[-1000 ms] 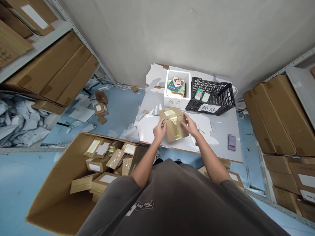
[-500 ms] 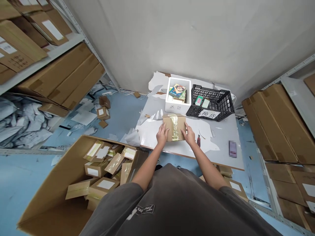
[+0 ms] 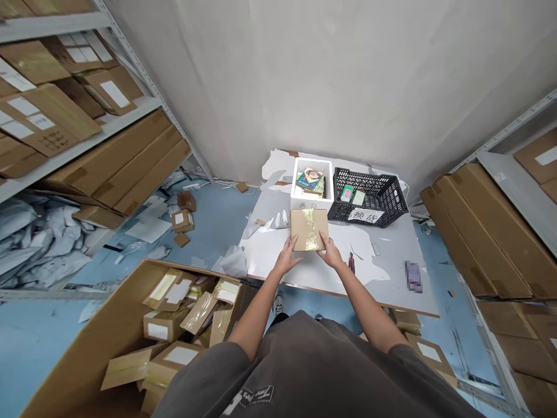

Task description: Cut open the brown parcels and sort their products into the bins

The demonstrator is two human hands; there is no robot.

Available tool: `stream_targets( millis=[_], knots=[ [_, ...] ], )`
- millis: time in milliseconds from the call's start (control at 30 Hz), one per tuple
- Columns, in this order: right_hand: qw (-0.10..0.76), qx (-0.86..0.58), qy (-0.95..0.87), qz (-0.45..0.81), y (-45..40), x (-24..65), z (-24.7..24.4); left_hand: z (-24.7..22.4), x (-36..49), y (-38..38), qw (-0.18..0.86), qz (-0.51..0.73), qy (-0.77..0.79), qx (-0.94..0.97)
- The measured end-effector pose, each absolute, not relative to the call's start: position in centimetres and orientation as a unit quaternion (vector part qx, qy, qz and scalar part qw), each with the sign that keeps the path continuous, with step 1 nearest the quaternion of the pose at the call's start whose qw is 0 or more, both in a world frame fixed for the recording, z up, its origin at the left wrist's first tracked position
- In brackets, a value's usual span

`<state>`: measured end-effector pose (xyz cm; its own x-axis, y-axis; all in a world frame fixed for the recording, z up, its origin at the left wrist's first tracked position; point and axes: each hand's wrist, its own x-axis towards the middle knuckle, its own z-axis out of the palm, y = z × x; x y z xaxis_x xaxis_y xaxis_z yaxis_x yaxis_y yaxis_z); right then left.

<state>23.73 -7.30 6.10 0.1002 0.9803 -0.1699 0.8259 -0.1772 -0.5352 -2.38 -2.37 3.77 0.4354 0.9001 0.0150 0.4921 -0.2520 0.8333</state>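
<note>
A small cardboard box (image 3: 299, 230) with a shiny strip of clear tape down its middle is held between my two hands over the table (image 3: 391, 255). My left hand (image 3: 287, 255) grips its lower left corner, thumb pointing inward below it. At the lower right corner, my right hand (image 3: 331, 252) has its fingers on the top and side. Just beyond the box stands a white foam bin (image 3: 312, 203) with books (image 3: 310, 179) in it. A red and black cutter (image 3: 351, 263) lies on the table right of my right hand.
A black plastic crate (image 3: 369, 200) holding two small items adjoins the foam bin. A large carton (image 3: 87, 325) full of taped parcels stands at my left. Shelves with boxes (image 3: 117, 168) flank both sides. A blurred-out purple item (image 3: 413, 276) lies at the table's right.
The box has tipped up a little toward the foam bin, and both hands have shifted to its lower corners. My view has tilted upward, so the table sits lower in it.
</note>
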Motion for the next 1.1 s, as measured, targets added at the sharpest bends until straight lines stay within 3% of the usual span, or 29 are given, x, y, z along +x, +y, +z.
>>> stream_targets(
  millis=[200, 467, 667, 900, 1100],
  knots=[
    [0.160, -0.728, -0.627, 0.226, -5.5, 23.3, 6.5, 3.5, -1.4, -1.7, 0.370, 0.278, 0.496, 0.734],
    [0.158, -0.712, -0.640, 0.240, -5.1, 23.3, 8.1, 6.0, -2.7, -1.2, 0.313, 0.184, 0.522, 0.772],
    [0.149, -0.722, -0.627, 0.253, -6.4, 23.4, 7.7, 6.1, -2.3, -2.8, 0.335, 0.161, 0.524, 0.766],
    [0.227, -0.710, -0.617, 0.253, -7.9, 23.3, 8.3, 7.0, -2.0, -3.4, 0.385, 0.254, 0.500, 0.733],
    [0.299, -0.713, -0.601, 0.201, -6.4, 23.8, 11.2, 9.2, -2.0, -3.3, 0.354, 0.298, 0.608, 0.645]
  ],
)
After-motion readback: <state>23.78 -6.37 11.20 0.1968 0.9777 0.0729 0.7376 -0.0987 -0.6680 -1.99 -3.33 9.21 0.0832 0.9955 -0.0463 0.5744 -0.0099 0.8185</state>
